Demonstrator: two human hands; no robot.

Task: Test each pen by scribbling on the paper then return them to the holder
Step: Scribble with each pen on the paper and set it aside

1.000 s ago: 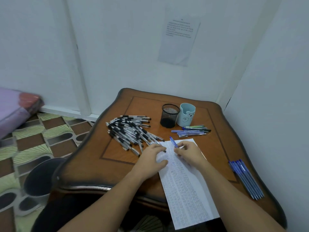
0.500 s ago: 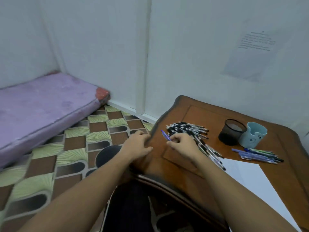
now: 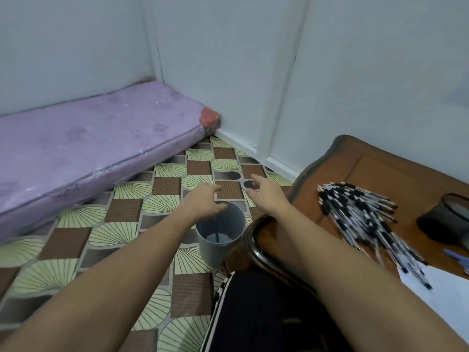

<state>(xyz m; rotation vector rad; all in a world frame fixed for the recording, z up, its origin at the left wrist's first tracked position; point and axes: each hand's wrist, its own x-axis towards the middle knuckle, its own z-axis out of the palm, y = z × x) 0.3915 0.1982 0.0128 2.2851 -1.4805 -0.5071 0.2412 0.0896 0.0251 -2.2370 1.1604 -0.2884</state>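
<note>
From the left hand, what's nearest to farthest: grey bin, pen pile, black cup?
1. Grey bin, under the left hand, on the floor.
2. Pen pile, on the table to the right.
3. Black cup, at the table's far right.

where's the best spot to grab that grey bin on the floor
Take the grey bin by its open rim, from above on the left side. It stands upright on the floor with its mouth up, and the table edge crowds its right side. The left hand hovers right there.
</note>
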